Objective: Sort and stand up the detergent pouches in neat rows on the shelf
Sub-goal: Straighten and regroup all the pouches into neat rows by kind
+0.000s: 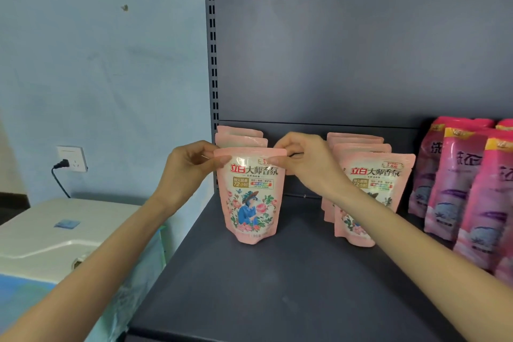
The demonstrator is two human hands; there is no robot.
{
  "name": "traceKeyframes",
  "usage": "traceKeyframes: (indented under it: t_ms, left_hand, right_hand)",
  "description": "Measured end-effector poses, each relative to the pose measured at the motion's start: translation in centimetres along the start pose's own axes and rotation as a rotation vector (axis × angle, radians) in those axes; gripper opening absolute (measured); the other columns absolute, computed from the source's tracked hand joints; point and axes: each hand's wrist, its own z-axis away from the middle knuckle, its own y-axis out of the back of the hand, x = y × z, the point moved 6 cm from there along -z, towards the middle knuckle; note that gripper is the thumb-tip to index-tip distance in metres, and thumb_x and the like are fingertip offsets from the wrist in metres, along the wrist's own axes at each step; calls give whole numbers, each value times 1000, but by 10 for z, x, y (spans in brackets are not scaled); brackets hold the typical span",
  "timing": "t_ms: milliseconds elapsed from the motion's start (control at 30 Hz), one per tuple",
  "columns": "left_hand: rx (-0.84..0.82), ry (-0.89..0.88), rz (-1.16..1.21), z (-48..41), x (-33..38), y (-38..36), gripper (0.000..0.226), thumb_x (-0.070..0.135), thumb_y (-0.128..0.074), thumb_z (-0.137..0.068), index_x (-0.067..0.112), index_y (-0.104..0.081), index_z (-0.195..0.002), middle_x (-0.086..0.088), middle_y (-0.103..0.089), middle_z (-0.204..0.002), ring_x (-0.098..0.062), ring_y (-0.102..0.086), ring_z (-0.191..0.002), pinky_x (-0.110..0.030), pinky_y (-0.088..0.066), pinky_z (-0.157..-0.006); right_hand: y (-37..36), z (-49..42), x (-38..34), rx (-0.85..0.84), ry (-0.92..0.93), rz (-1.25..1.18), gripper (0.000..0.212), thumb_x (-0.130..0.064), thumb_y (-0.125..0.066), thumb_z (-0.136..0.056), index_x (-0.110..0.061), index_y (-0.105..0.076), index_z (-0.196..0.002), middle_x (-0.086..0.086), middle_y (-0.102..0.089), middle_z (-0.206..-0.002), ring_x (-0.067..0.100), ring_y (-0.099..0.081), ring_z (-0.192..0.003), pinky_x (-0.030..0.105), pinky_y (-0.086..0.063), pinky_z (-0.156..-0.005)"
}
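My L hand (191,172) & R hand (302,164) pinch top corners of front pink pouch (251,203), upright on shelf (277,286), two more pouches (239,136) at its 12 o'clock; 2nd pink row (374,178) at its 3 o'clock.

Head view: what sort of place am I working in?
Likely a small shop or a mock-up of one: a dark metal shelf with a slotted upright, identical pink pouches in rows, magenta bags beside them. The wall socket and white appliance at the left hint at a back room.

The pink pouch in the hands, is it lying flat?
No, the pouch stands upright on the shelf, with the left hand and the right hand pinching its top corners.
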Motion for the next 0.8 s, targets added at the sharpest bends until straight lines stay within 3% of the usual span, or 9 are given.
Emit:
traceKeyframes:
  t_ms: [233, 367, 500, 600, 700, 800]
  left_hand:
    - [-68, 14, 112, 20, 19, -28, 8, 10, -67, -80, 14, -64, -74, 13, -71, -68, -5, -68, -68, -17, -55, -64]
    - [-128, -13, 165, 33, 29, -58, 9, 11, -68, -79, 19, -66, -75, 13, -71, -68, -7, -68, -70, -19, -56, -67]
    - [-173, -42, 186, 41, 38, -88, 12, 11, -68, -80, 22, -66, -79, 16, -70, -69, -1, -66, -70, -12, -51, -63]
    - [-288, -40, 110, 52, 36, -115, 14, 11, -68, -80, 24, -65, -85, 10, -70, -83, -3, -67, -77, -17, -53, -72]
    - [-448, 13, 21, 67, 22, -142, 21, 13, -70, -80, 20, -67, -100, 6, -71, -98, -2, -67, -86, -18, -54, -75]
    - [-500, 63, 6, 74, 14, -157, 33, 14, -70, -79, 18, -65, -112, 4, -69, -110, 2, -65, -86, -15, -54, -72]
  right_hand:
    - [36, 38, -8, 103, -29, -18, 12, -8, -69, -81, -17, -60, -81, 5, -70, -86, 13, -68, -79, 21, -57, -62]
    - [62, 64, -4, 210, -46, 7, 17, -9, -72, -79, -22, -61, -77, -7, -66, -75, -2, -63, -65, 14, -52, -57]
    - [92, 85, 8, 321, -97, 37, 20, -8, -73, -77, -23, -60, -72, -4, -66, -77, 6, -64, -68, 22, -55, -61]
    - [112, 97, 19, 382, -143, 6, 18, -8, -72, -78, -20, -60, -74, 2, -68, -82, 17, -67, -75, 32, -56, -65]
    - [121, 109, 29, 396, -176, -78, 16, -10, -71, -79, -20, -59, -75, -7, -69, -70, 10, -67, -68, 27, -56, -60]
    - [118, 122, 48, 320, -258, -148, 15, -10, -71, -79, -18, -58, -81, -5, -68, -70, 10, -66, -69, 28, -57, -64]
